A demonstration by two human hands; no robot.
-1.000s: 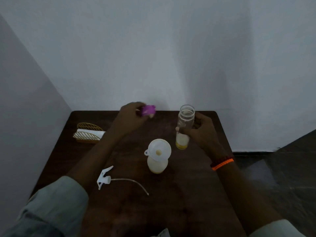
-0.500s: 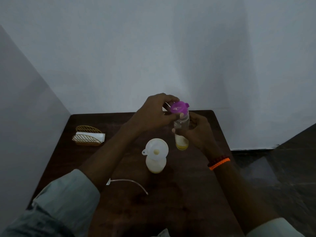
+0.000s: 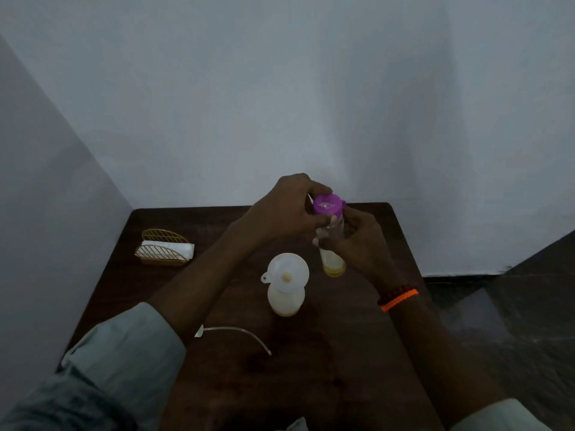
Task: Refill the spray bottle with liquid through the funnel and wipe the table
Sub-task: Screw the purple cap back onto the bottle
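Observation:
A clear bottle point(image 3: 333, 262) with a little yellow liquid at its bottom stands at the back right of the dark wooden table point(image 3: 311, 368). My right hand point(image 3: 357, 244) grips its middle. My left hand point(image 3: 289, 209) holds the purple cap point(image 3: 327, 205) on the bottle's mouth. In front of them stands the pale spray bottle point(image 3: 286, 298) with a white funnel point(image 3: 287, 272) in its neck. The spray head's dip tube point(image 3: 239, 332) lies on the table, and my left forearm hides the trigger part.
A gold wire holder with white napkins point(image 3: 165, 251) sits at the table's back left. Walls close the table in at the back and left. The floor drops away on the right. Something pale peeks in at the near table edge point(image 3: 295, 424).
My left hand carried the purple cap from the back middle of the table over to the clear bottle and set it on the mouth. The right hand kept its hold on the bottle.

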